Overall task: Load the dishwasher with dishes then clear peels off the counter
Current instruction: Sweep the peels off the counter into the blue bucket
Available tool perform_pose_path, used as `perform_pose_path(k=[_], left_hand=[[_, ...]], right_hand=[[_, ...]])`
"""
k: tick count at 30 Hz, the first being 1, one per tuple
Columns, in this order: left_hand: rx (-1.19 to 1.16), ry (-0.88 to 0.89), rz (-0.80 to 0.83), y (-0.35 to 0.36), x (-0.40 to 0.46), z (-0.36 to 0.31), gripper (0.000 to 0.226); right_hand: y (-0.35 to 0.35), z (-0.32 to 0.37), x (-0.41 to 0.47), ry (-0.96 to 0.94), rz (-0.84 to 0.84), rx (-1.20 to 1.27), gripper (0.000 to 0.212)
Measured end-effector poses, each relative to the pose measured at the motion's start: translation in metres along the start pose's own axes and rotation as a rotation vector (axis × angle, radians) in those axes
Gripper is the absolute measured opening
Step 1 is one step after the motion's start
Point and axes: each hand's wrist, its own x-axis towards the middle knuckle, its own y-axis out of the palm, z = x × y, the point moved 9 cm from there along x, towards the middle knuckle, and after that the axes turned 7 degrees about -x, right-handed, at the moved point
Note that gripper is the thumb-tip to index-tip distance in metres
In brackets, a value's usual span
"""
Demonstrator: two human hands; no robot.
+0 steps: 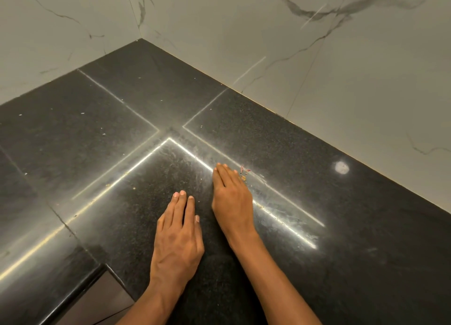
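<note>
Tiny reddish-orange peels (244, 173) beside flat right hand (231, 198), left hand (179, 237) flat, empty

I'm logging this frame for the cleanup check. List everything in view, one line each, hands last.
counter: one, black speckled stone with pale seams, fills the lower frame
wall tiles: white marble-look with grey veins, meeting in a corner behind the counter
peel scraps: a few, reddish and orange, on the counter just beyond the right hand's fingertips
crumbs: scattered, pale, on the counter's left part
left hand: one, fingers straight, flat on the counter
right hand: one, fingers straight, on the counter beside the peel scraps
</note>
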Motion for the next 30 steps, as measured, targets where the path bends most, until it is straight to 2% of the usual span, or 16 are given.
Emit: perform_pose_path(k=[2,4,6,9,12,14,16,22,26,30], left_hand=[[-0.003,-0.005,0.007,0.000,0.000,0.000,0.049],[0.004,-0.010,0.016,0.000,-0.001,0.000,0.049],[0.012,-0.016,0.025,0.000,-0.001,0.001,0.050],[0.007,-0.021,0.032,0.000,-0.001,0.000,0.050],[0.006,-0.025,0.039,0.001,-0.001,0.001,0.050],[0.009,-0.025,0.039,0.001,-0.001,0.001,0.050],[0.013,-0.016,0.039,0.001,-0.001,0.000,0.050],[0.015,-0.018,0.032,0.001,-0.002,0.000,0.050],[0.012,-0.012,0.023,0.000,-0.001,-0.001,0.050],[0.011,-0.012,0.014,0.000,0.000,0.000,0.050]], right_hand=[[-0.011,-0.007,-0.014,-0.017,-0.028,0.009,0.037],[-0.026,-0.013,-0.017,-0.029,-0.090,0.076,0.018],[-0.042,-0.026,-0.010,0.019,-0.150,0.178,0.012],[-0.040,-0.057,0.008,0.181,-0.113,0.262,0.027],[-0.008,-0.071,0.020,0.293,0.154,0.290,0.050],[0.005,-0.062,0.021,0.211,0.280,0.160,0.067],[0.008,-0.048,0.018,0.129,0.324,0.105,0.074],[0.002,-0.029,-0.006,0.080,0.322,0.179,0.062],[-0.003,-0.018,-0.020,0.027,0.222,0.178,0.055],[-0.009,-0.010,-0.025,-0.041,0.113,0.162,0.038]])
